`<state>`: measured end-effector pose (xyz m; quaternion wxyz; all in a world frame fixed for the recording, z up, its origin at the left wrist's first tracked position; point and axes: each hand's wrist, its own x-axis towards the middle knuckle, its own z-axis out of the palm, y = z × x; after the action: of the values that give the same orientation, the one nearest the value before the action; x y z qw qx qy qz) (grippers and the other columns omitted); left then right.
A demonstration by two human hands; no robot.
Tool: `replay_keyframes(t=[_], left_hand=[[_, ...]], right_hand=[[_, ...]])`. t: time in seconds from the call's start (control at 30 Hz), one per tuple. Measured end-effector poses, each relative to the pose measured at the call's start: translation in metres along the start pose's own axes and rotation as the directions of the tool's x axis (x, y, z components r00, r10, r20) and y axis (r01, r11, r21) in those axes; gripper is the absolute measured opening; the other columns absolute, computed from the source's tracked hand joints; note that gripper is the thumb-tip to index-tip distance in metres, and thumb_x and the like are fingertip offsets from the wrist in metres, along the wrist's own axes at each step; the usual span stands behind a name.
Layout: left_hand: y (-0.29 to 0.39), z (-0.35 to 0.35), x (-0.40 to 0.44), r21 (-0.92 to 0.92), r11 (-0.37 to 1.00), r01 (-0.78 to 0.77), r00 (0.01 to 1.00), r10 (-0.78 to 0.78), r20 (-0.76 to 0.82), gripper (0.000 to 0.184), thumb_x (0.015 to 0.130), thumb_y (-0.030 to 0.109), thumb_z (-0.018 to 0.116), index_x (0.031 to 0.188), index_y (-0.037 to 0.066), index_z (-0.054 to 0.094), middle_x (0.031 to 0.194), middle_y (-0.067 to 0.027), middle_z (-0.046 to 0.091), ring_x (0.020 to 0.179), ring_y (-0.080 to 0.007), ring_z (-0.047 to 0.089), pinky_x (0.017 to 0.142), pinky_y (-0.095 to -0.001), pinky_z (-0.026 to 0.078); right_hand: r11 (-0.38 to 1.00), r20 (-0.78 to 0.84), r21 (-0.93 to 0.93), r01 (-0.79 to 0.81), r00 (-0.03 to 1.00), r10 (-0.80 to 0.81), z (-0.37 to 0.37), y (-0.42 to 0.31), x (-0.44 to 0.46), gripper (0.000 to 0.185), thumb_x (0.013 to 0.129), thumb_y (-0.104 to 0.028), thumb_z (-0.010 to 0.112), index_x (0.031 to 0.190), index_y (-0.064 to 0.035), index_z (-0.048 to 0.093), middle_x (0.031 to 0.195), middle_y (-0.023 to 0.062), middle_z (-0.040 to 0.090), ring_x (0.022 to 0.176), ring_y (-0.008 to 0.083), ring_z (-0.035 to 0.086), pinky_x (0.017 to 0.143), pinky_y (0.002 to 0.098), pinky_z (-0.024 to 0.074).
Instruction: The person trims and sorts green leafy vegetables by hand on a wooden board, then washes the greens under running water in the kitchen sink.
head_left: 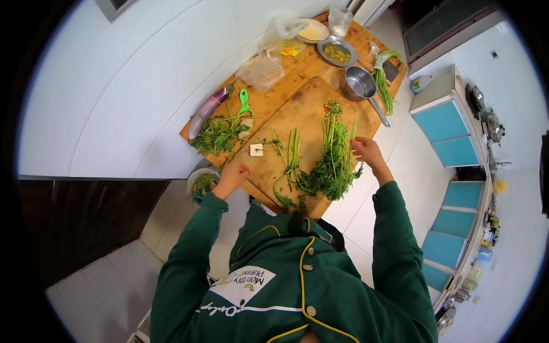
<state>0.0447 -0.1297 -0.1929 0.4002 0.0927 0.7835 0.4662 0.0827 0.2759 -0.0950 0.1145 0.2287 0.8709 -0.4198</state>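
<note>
My left hand (233, 176) is at the board's left edge, its fingers curled; whether it holds anything is too small to tell. My right hand (365, 151) touches the right side of a large bunch of leafy green stalks (334, 163), fingers partly bent around thin stems. A smaller group of stalks (293, 154) lies to the left on the wooden cutting board (303, 108). Between the hands and the wall are a small white square (256, 150) and a pile of loose greens (217, 134). Small chopped red and green pieces (333, 107) lie beyond the bunch.
A purple eggplant (209, 112) and green peeler (245, 102) lie at left. A steel pot (359, 84), its handle past the table edge, stands near a metal bowl (337, 51) and tied green stalks (384, 80). Below left is a bin (192, 186).
</note>
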Motion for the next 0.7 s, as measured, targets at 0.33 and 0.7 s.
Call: replay_keyframes(t=[0.33, 0.7], left_hand=[[0.037, 0.026, 0.048, 0.678, 0.719, -0.153, 0.803, 0.490, -0.339, 0.022, 0.075, 0.014, 0.060, 0.094, 0.003, 0.056, 0.093, -0.0160, 0.049, 0.088, -0.0309, 0.049, 0.067, -0.0372, 0.045], [0.041, -0.004, 0.082, 0.187, 0.975, -0.118, 0.838, 0.198, -0.508, 0.021, 0.071, 0.004, 0.057, 0.092, 0.000, 0.059, 0.087, -0.0207, 0.055, 0.073, -0.0313, 0.053, 0.060, -0.0412, 0.046]], right_hand=[[0.972, -0.073, -0.192, 0.133, 0.986, -0.149, 0.067, -0.001, -0.043, 0.040, 0.075, -0.026, 0.060, 0.109, -0.0061, 0.051, 0.092, 0.0130, 0.061, 0.079, 0.0260, 0.061, 0.070, 0.0339, 0.0467], [0.993, 0.060, 0.092, 0.072, 0.995, -0.078, 0.115, 0.012, -0.087, 0.028, 0.076, -0.016, 0.058, 0.101, -0.0034, 0.055, 0.086, 0.0139, 0.062, 0.075, 0.0239, 0.062, 0.067, 0.0325, 0.0484]])
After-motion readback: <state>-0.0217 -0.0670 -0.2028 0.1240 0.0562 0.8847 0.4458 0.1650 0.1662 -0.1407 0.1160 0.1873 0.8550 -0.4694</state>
